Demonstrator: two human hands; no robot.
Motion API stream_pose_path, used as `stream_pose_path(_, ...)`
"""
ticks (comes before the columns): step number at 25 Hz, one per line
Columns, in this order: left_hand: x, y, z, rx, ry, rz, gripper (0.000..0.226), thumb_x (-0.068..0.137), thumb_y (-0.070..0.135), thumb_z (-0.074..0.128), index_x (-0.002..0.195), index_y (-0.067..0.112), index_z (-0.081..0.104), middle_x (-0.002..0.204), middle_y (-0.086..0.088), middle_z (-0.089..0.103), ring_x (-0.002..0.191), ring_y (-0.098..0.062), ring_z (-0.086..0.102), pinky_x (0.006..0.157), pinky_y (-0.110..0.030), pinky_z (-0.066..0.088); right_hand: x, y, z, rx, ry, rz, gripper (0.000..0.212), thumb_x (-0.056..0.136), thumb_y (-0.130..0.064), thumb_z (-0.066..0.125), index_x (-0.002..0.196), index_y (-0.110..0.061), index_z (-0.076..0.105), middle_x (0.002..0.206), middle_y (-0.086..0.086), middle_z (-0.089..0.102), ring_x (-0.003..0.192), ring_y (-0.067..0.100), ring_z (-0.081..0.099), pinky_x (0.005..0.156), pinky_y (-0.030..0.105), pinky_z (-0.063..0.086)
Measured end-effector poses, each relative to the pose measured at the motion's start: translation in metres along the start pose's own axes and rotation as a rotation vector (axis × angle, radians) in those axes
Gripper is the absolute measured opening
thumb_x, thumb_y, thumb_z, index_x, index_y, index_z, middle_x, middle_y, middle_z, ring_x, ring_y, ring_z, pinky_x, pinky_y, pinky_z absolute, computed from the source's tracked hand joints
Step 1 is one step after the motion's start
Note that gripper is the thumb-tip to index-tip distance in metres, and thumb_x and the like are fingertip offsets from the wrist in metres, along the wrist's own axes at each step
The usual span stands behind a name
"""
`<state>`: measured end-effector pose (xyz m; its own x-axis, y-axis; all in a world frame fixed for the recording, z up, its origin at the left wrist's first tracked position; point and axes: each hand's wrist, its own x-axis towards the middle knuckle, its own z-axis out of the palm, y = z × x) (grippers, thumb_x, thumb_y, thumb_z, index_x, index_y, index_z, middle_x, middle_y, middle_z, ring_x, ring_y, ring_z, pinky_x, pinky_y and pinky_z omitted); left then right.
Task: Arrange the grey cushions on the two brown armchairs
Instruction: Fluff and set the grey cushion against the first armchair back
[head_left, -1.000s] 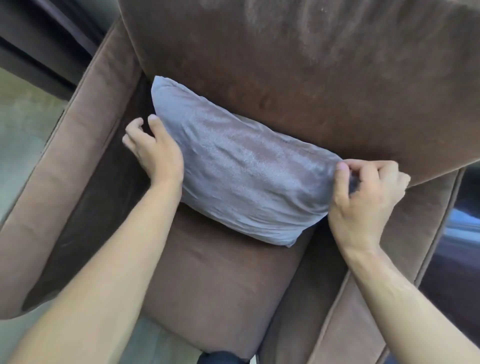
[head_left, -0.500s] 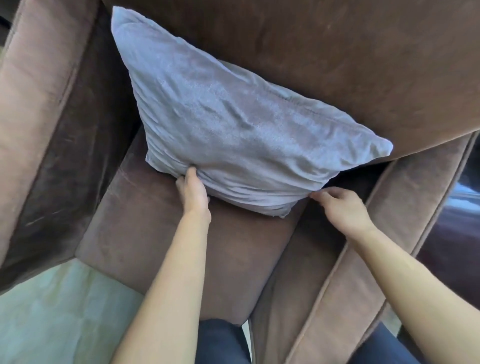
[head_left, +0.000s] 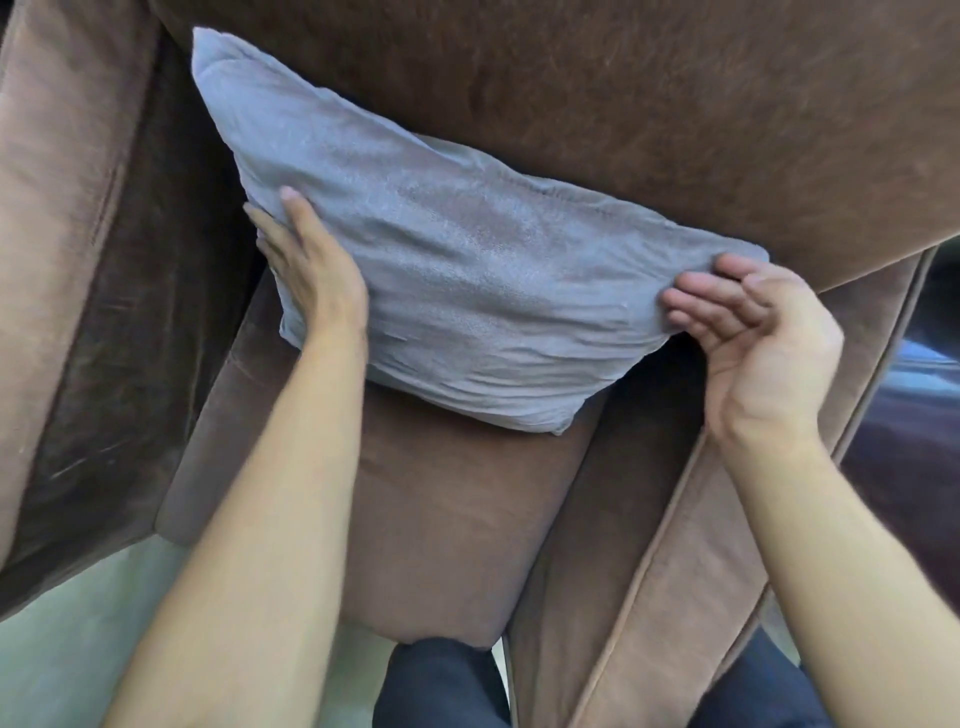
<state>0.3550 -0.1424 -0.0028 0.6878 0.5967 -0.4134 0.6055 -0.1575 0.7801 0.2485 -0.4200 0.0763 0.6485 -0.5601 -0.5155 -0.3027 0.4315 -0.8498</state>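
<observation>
One grey cushion (head_left: 467, 270) stands on the seat of a brown armchair (head_left: 447, 519) and leans tilted against the backrest (head_left: 623, 104), its top left corner raised high. My left hand (head_left: 311, 270) clasps the cushion's left edge, with the thumb on its front face and the fingers behind the edge. At the cushion's right corner, my right hand (head_left: 753, 332) has its palm turned up and its fingertips touching the fabric without gripping it. No second cushion or armchair is in view.
Padded armrests flank the seat, the left armrest (head_left: 62, 260) and the right armrest (head_left: 701, 571). Pale floor (head_left: 67, 649) shows at the lower left. My legs in dark trousers (head_left: 441, 686) stand against the seat's front edge.
Both hands rose from the cushion's bottom edge to its sides: the left now holds the left edge, the right touches the right corner. The cushion sits lower and flatter against the backrest.
</observation>
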Motion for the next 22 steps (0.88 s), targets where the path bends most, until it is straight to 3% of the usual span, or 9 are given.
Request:
stream_pose_path(3, -0.005, 0.011, -0.016, 0.013, -0.003, 0.120, 0.075, 0.101, 0.059, 0.037, 0.164, 0.021, 0.020, 0.171, -0.003, 0.025, 0.157, -0.019, 0.025, 0.129, -0.036, 0.020, -0.006, -0.001, -0.008, -0.050, -0.102, 0.017, 0.028, 0.085, -0.010, 0.045, 0.097, -0.005, 0.069, 0.078, 0.016, 0.074, 0.057, 0.032, 0.070, 0.060, 0.033, 0.055)
stream_pose_path(5, -0.042, 0.010, -0.013, 0.133, -0.022, 0.287, 0.075, 0.104, 0.053, 0.040, 0.164, 0.014, 0.017, 0.173, -0.010, 0.014, 0.160, -0.022, 0.014, 0.127, -0.030, 0.013, -0.010, 0.002, -0.009, -0.055, -0.189, 0.070, 0.030, 0.088, -0.008, 0.044, 0.105, -0.004, 0.069, 0.082, 0.018, 0.076, 0.058, 0.033, 0.071, 0.059, 0.034, 0.057)
stream_pose_path(8, -0.088, 0.003, 0.003, 0.426, -0.140, 0.475, 0.081, 0.104, 0.053, 0.044, 0.164, 0.009, 0.011, 0.172, -0.022, -0.001, 0.161, -0.036, 0.000, 0.128, -0.047, 0.005, 0.004, -0.005, -0.019, 0.142, 0.029, 0.040, 0.033, 0.087, -0.006, 0.043, 0.114, -0.003, 0.061, 0.090, 0.019, 0.075, 0.081, 0.038, 0.074, 0.074, 0.038, 0.060)
stream_pose_path(10, -0.104, 0.012, 0.016, 0.450, -0.073, 0.589, 0.069, 0.105, 0.040, 0.049, 0.158, 0.001, 0.030, 0.168, -0.027, 0.018, 0.157, -0.045, 0.015, 0.128, -0.055, 0.012, 0.015, -0.002, -0.029, 0.104, 0.293, -0.050, 0.027, 0.085, -0.008, 0.045, 0.107, -0.006, 0.061, 0.084, 0.013, 0.073, 0.078, 0.031, 0.074, 0.073, 0.036, 0.057)
stream_pose_path(12, -0.131, 0.023, 0.034, 0.472, -0.170, 0.979, 0.048, 0.100, 0.024, 0.057, 0.142, 0.000, 0.055, 0.151, -0.022, 0.051, 0.141, -0.043, 0.045, 0.120, -0.058, 0.030, 0.016, 0.029, -0.032, -0.144, 0.430, 0.000, 0.023, 0.089, -0.007, 0.043, 0.103, -0.013, 0.061, 0.089, 0.009, 0.071, 0.080, 0.023, 0.073, 0.078, 0.036, 0.059)
stream_pose_path(14, -0.157, 0.025, 0.054, 0.593, -0.376, 1.268, 0.040, 0.097, 0.024, 0.061, 0.132, 0.007, 0.066, 0.131, -0.010, 0.069, 0.124, -0.035, 0.061, 0.111, -0.057, 0.040, 0.010, 0.075, -0.032, -0.381, 0.312, 0.152, 0.030, 0.091, -0.008, 0.044, 0.115, -0.015, 0.059, 0.106, 0.009, 0.071, 0.097, 0.023, 0.071, 0.093, 0.043, 0.058)
stream_pose_path(17, -0.161, 0.029, 0.071, 0.741, -0.468, 1.305, 0.033, 0.092, 0.035, 0.064, 0.119, 0.018, 0.072, 0.116, -0.002, 0.072, 0.110, -0.032, 0.063, 0.100, -0.053, 0.044, 0.010, 0.135, -0.035, -0.699, 0.111, 0.420, 0.051, 0.090, -0.005, 0.055, 0.141, -0.006, 0.048, 0.131, 0.013, 0.063, 0.120, 0.030, 0.062, 0.093, 0.036, 0.052)
stream_pose_path(19, -0.155, 0.031, 0.077, 0.783, -0.445, 1.325, 0.023, 0.093, 0.035, 0.064, 0.107, 0.020, 0.073, 0.108, -0.001, 0.070, 0.106, -0.031, 0.061, 0.097, -0.051, 0.042, 0.017, 0.175, -0.040, -0.811, 0.034, 0.509, 0.052, 0.090, -0.005, 0.060, 0.140, -0.006, 0.048, 0.131, 0.012, 0.063, 0.121, 0.031, 0.060, 0.099, 0.039, 0.051)
stream_pose_path(22, -0.154, 0.035, 0.081, 0.600, -0.447, 1.359, 0.014, 0.096, 0.024, 0.063, 0.093, 0.014, 0.072, 0.099, -0.005, 0.068, 0.100, -0.031, 0.061, 0.100, -0.056, 0.042, 0.027, 0.225, -0.042, -0.833, -0.059, 0.656, 0.031, 0.097, -0.009, 0.055, 0.128, -0.012, 0.055, 0.120, 0.009, 0.063, 0.112, 0.027, 0.060, 0.100, 0.040, 0.050)
